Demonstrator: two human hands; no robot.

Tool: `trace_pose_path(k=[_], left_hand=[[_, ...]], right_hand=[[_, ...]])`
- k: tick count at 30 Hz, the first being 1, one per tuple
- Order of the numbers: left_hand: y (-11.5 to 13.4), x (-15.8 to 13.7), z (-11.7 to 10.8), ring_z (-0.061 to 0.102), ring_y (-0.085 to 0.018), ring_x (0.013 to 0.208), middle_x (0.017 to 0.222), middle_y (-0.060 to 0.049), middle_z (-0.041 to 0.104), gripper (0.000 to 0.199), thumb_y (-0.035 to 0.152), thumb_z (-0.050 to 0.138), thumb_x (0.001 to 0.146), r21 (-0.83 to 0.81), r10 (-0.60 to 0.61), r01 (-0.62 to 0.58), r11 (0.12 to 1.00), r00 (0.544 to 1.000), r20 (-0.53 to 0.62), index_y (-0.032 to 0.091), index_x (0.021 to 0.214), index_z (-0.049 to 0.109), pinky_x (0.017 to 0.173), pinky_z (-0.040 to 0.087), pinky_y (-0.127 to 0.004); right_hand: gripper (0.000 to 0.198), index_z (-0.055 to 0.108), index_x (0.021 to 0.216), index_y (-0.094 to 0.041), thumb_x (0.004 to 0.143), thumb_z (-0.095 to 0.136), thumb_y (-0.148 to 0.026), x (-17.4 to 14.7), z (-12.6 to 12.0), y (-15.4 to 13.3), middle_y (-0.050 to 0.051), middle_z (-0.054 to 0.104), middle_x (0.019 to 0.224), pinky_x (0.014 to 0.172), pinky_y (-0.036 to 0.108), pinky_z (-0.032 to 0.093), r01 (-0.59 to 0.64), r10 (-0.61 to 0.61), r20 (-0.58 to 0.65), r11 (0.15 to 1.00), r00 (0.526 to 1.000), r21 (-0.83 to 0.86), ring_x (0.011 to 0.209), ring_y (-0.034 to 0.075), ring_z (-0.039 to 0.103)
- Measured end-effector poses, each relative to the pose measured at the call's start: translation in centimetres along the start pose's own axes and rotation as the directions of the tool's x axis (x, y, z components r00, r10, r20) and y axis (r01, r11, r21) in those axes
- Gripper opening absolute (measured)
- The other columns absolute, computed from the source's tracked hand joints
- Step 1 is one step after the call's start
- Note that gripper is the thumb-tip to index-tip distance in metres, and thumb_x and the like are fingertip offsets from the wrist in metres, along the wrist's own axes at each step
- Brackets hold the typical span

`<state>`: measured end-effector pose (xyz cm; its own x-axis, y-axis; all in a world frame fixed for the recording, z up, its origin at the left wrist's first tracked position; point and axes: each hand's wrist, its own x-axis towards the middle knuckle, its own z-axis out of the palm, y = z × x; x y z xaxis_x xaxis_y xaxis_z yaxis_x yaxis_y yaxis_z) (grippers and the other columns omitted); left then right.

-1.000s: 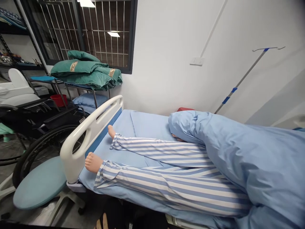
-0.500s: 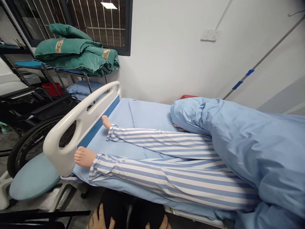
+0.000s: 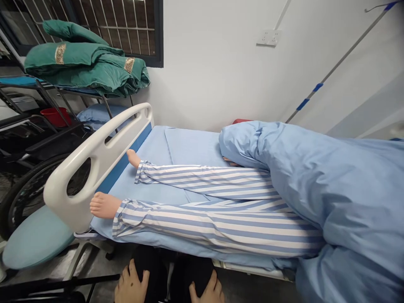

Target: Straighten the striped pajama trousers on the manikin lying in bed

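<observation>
My left hand (image 3: pixel 131 284) rests on my left knee, fingers spread over the dark trousers. On the other knee lies my right hand (image 3: pixel 207 289), thumb apart from the fingers and nothing in it. Just beyond my knees stands a bed with a light blue sheet (image 3: pixel 189 145). Two legs in blue-and-white striped trousers (image 3: pixel 202 227) lie stretched along it, with smooth bare feet (image 3: pixel 105 205) that look like a manikin's. A bunched blue quilt (image 3: pixel 353 181) hides the upper body; a few fingertips show at its far edge.
A white footboard (image 3: pixel 66 181) closes the bed's left end. Past it stand a wheelchair (image 3: pixel 28 189) and a pale teal round seat (image 3: pixel 38 240). Folded green bedding (image 3: pixel 88 67) sits under the window. A metal pole (image 3: pixel 344 59) rises at the right.
My view has shifted slightly right and down, so the bed sits further left and more of my hands shows. Both hands remain on my knees.
</observation>
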<state>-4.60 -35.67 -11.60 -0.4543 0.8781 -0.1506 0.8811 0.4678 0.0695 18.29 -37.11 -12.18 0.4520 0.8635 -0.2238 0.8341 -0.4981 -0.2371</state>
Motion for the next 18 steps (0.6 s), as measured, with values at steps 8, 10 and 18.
trace_pose_path(k=[8,10,18], left_hand=[[-0.1,0.0,-0.6,0.054,-0.026,0.092,0.11,-0.017,0.052,0.058,0.046,0.025,0.081,0.015,0.041,-0.041,0.999,0.999,0.008,0.008,0.124,0.037,0.076,0.041,-0.037],[-0.1,0.1,-0.7,0.054,-0.027,0.091,0.108,-0.017,0.052,0.06,0.047,0.025,0.081,0.008,0.045,-0.045,0.999,0.999,0.008,0.007,0.124,0.037,0.076,0.041,-0.038],[0.0,0.2,-1.2,0.053,-0.028,0.092,0.107,-0.016,0.051,0.063,0.051,0.022,0.08,0.008,0.035,-0.036,0.999,0.998,0.047,0.008,0.123,0.038,0.077,0.04,-0.039]], right_hand=[[0.067,0.033,0.128,-0.002,0.075,0.039,-0.043,-0.6,-1.9,-1.1,0.023,0.048,0.113,0.078,0.042,0.038,0.002,-0.006,-0.07,0.998,0.998,-0.059,0.097,0.034,0.051],[0.066,0.033,0.127,-0.002,0.076,0.038,-0.044,-0.8,-2.2,-1.1,0.023,0.048,0.113,0.08,0.041,0.037,0.011,-0.016,-0.078,0.998,0.997,-0.062,0.097,0.033,0.051],[0.067,0.032,0.129,-0.002,0.076,0.038,-0.044,-0.9,-2.1,-1.0,0.02,0.049,0.11,0.08,0.039,0.036,0.002,-0.009,-0.092,0.997,0.996,-0.072,0.095,0.03,0.05]])
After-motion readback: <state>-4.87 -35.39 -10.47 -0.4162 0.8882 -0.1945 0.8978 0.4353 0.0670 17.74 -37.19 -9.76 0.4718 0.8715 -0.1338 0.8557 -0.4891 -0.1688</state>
